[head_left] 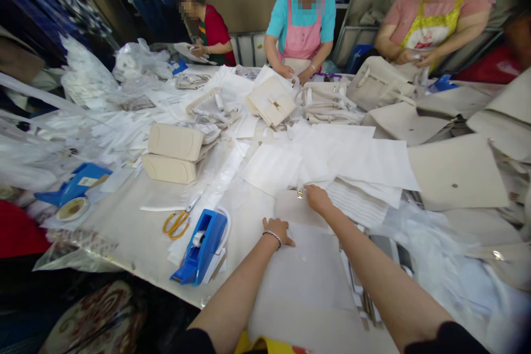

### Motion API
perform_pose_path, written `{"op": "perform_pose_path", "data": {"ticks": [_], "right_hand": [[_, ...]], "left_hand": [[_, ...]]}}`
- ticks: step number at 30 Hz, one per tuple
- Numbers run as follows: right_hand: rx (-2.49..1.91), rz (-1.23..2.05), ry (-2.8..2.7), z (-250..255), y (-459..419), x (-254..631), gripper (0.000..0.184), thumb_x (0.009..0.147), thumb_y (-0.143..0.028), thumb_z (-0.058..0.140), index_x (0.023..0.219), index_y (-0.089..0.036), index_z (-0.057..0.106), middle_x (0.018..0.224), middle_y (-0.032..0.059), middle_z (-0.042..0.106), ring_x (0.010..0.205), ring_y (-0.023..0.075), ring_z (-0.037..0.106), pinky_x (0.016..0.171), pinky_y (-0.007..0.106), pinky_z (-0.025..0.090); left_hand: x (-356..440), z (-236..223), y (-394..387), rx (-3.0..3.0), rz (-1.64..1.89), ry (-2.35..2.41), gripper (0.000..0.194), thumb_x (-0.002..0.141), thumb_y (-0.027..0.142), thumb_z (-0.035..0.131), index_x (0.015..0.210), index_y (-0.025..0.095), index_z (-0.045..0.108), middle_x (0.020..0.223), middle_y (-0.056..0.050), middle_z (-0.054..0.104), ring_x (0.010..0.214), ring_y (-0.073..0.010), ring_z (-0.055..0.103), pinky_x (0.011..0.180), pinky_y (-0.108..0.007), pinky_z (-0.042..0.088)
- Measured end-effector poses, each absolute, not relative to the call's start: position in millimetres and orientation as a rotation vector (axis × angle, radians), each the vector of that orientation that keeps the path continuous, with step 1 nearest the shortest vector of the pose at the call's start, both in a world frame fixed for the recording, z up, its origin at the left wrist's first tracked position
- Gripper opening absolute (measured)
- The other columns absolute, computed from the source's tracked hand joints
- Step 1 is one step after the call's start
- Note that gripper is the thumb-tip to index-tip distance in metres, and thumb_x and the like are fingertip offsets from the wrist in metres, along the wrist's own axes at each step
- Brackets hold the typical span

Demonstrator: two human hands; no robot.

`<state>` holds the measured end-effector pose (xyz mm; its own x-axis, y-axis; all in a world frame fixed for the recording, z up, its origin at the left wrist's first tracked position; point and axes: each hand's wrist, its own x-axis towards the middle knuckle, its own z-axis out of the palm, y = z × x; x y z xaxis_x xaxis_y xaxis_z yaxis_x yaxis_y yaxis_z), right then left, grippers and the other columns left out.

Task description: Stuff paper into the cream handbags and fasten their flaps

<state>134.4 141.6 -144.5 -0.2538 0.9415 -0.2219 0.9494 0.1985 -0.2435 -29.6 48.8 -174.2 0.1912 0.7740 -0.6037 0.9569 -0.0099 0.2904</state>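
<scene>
In the head view, a beige bag (297, 211) lies flat on the table (141, 232) from the centre to the lower middle of the frame, a thin translucent sheet (311, 274) over much of it. Its long axis runs up the frame, leaning slightly left towards the top, and the end with the metal clasp (299, 194) points to the far side of the table.

The left hand (279, 231) is spread, palm down, fingers resting at the bag's left edge without closing round anything. The right hand (318, 199) has its fingers bent just beside the clasp; whether they pinch anything, I cannot tell.

Left of the bag stand a blue tape dispenser (203, 244) and orange-handled scissors (177, 224). White paper sheets (352, 149) spread above the right hand. Three co-workers (305, 25) sit along the top of the frame.
</scene>
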Motion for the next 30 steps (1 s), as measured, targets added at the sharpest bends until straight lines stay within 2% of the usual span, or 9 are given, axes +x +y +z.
{"op": "perform_pose_path", "data": {"ticks": [4, 7, 10, 12, 18, 22, 24, 26, 30], "right_hand": [[1.918, -0.494, 2.365, -136.6, 145.0, 129.5, 0.034, 0.078, -0.01, 0.04, 0.111, -0.011, 0.049, 0.098, 0.0156, 0.053, 0.091, 0.0253, 0.05, 0.077, 0.035, 0.037], [1.886, -0.54, 2.379, -122.5, 133.1, 138.8, 0.035, 0.078, -0.018, 0.046, 0.112, -0.014, 0.049, 0.096, 0.0111, 0.053, 0.087, 0.0203, 0.05, 0.074, 0.028, 0.037], [1.705, -0.68, 2.496, -110.2, 99.7, 152.3, 0.023, 0.078, -0.021, 0.047, 0.098, -0.019, 0.058, 0.084, 0.0046, 0.054, 0.078, 0.0148, 0.05, 0.069, 0.023, 0.036], [1.573, -0.757, 2.611, -107.9, 67.0, 159.3, 0.019, 0.079, -0.019, 0.044, 0.089, -0.019, 0.061, 0.082, 0.0047, 0.052, 0.077, 0.0147, 0.049, 0.069, 0.023, 0.035], [1.519, -0.925, 2.668, -127.2, -10.0, 158.4, 0.027, 0.085, -0.018, 0.033, 0.101, -0.016, 0.055, 0.083, 0.0066, 0.049, 0.078, 0.0163, 0.045, 0.071, 0.026, 0.036], [1.532, -1.034, 2.631, -135.1, -10.8, 156.0, 0.028, 0.083, -0.016, 0.035, 0.102, -0.017, 0.055, 0.083, 0.006, 0.049, 0.078, 0.0157, 0.046, 0.071, 0.025, 0.037], [1.501, -1.111, 2.622, -134.7, -6.0, 160.2, 0.027, 0.083, -0.015, 0.035, 0.097, -0.017, 0.058, 0.082, 0.005, 0.049, 0.077, 0.0145, 0.047, 0.07, 0.023, 0.037], [1.453, -1.178, 2.622, -134.3, -3.1, 166.6, 0.026, 0.082, -0.015, 0.036, 0.093, -0.018, 0.059, 0.081, 0.0041, 0.05, 0.076, 0.0136, 0.048, 0.07, 0.023, 0.037], [1.393, -1.208, 2.629, -137.6, -5.0, 175.5, 0.025, 0.081, -0.016, 0.039, 0.095, -0.019, 0.06, 0.081, 0.0038, 0.051, 0.078, 0.014, 0.049, 0.072, 0.023, 0.037]], "left_hand": [[-33.3, -177.7, 47.2, 1.832, -0.352, 1.605, 0.073, 0.045, 0.072, 0.052, 0.102, 0.027, 0.052, 0.108, -0.01, 0.053, 0.106, -0.0332, 0.042, 0.095, -0.056, 0.016], [-35.6, -179.7, 45.9, 1.828, -0.337, 1.62, 0.074, 0.045, 0.073, 0.05, 0.103, 0.027, 0.052, 0.108, -0.01, 0.053, 0.106, -0.0321, 0.043, 0.094, -0.054, 0.021], [-38.0, -181.5, 43.6, 1.845, -0.284, 1.617, 0.075, 0.045, 0.073, 0.052, 0.104, 0.027, 0.051, 0.11, -0.008, 0.053, 0.104, -0.0296, 0.046, 0.092, -0.046, 0.03], [-39.6, -183.0, 41.5, 1.851, -0.24, 1.619, 0.075, 0.045, 0.071, 0.054, 0.104, 0.025, 0.052, 0.111, -0.008, 0.053, 0.103, -0.0285, 0.046, 0.091, -0.042, 0.033], [-44.5, -192.8, 39.4, 1.762, -0.004, 1.566, 0.061, 0.046, 0.056, 0.066, 0.094, 0.02, 0.06, 0.099, -0.013, 0.06, 0.099, -0.0331, 0.05, 0.09, -0.043, 0.034], [-53.5, -192.6, 38.7, 1.748, 0.058, 1.491, 0.048, 0.053, 0.045, 0.066, 0.094, 0.02, 0.06, 0.1, -0.01, 0.06, 0.096, -0.028, 0.053, 0.086, -0.035, 0.039], [-59.9, -188.7, 32.8, 1.746, 0.131, 1.456, 0.054, 0.052, 0.044, 0.068, 0.099, 0.019, 0.058, 0.106, -0.01, 0.057, 0.098, -0.0261, 0.052, 0.088, -0.033, 0.039], [-66.6, -184.0, 22.1, 1.709, 0.247, 1.437, 0.068, 0.049, 0.046, 0.069, 0.109, 0.018, 0.052, 0.115, -0.01, 0.05, 0.106, -0.0259, 0.046, 0.093, -0.033, 0.035], [-76.1, -173.9, -6.5, 1.469, 0.365, 1.497, 0.084, 0.057, 0.044, 0.064, 0.127, 0.014, 0.028, 0.129, -0.014, 0.036, 0.121, -0.0255, 0.03, 0.102, -0.035, 0.024]]}}
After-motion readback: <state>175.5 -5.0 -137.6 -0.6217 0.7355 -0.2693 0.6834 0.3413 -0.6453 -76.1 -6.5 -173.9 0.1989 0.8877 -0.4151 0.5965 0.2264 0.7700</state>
